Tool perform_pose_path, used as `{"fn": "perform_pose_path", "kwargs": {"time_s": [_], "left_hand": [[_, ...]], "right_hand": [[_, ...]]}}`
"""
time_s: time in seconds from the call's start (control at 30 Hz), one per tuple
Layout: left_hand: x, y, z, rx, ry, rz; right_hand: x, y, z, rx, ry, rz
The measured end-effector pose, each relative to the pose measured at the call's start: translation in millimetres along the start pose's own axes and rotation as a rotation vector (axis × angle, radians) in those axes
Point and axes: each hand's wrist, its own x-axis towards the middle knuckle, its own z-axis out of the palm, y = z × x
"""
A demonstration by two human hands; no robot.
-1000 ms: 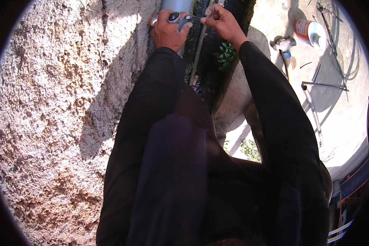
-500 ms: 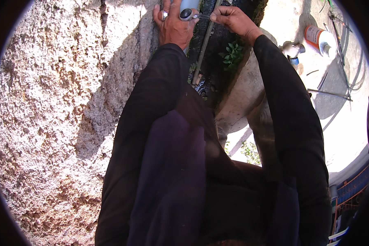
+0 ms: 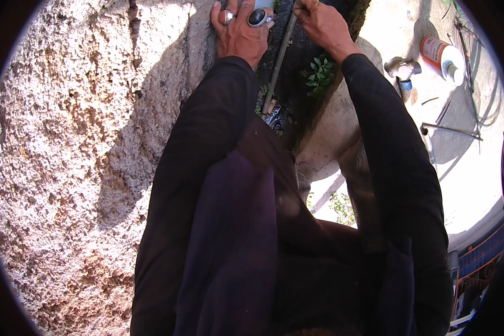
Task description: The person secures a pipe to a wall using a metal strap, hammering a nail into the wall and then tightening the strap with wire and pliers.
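My left hand, wearing chunky rings, lies over a pale blue-grey pipe at the top of the view, fingers curved onto it; the fingertips are partly cut off by the picture edge. To its right, my right hand pinches a thin wire-like strand, small and hard to make out, leading toward the left hand's thumb. A narrow grey rod runs down the dark, damp channel between my dark-sleeved forearms, with a small leafy plant beside it.
Rough sunlit stone fills the left side. On the pale concrete at right lie a white-and-orange can, a metal fitting with a blue part, loose wires and a thin bar. A blue railing shows at lower right.
The whole view has shifted, so the scene sits further right. Both hands appear further right and higher; my right hand has risen with its pinch, and the strand shows less.
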Motion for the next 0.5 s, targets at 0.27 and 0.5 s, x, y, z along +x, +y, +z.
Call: {"fn": "perform_pose_path", "kwargs": {"time_s": [0.27, 0.5], "left_hand": [[-4, -5, -5, 0.028, -0.038, -0.029], [-9, -18, 0, 0.049, -0.033, -0.088]], "right_hand": [[25, -23, -39, 1.266, -0.607, 0.595], [26, -35, -20, 0.602, -0.748, -0.008]]}}
